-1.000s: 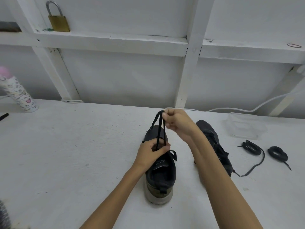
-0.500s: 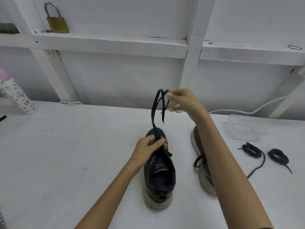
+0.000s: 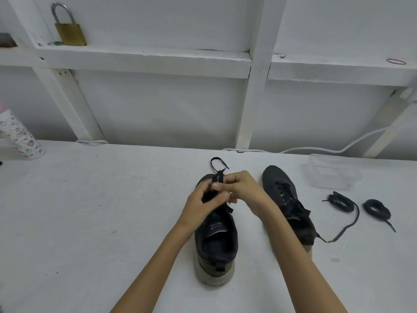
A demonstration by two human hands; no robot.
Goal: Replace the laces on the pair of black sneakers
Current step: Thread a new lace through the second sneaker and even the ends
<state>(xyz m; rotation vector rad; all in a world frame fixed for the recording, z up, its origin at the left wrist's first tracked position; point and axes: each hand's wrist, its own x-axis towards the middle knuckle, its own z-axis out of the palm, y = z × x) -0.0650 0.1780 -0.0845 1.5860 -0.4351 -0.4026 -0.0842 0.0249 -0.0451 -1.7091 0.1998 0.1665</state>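
Head view: the lace [image 3: 217, 164] is pinched by the left hand [image 3: 199, 205] and right hand [image 3: 243, 190], both grips closed on it, above the sneaker [image 3: 215, 242] on the counter [image 3: 101, 211]; steady, even pulls are advised.

Upright black sneaker [image 3: 216, 245], lace [image 3: 218, 175] looped above toe; laced twin [image 3: 274, 177] right; coiled laces [image 3: 338, 198] beyond.

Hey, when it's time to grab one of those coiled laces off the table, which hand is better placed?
Probably the right hand. The coiled laces lie on its side, beyond the second sneaker; the left hand would have to cross over. Both hands now pinch the lace.
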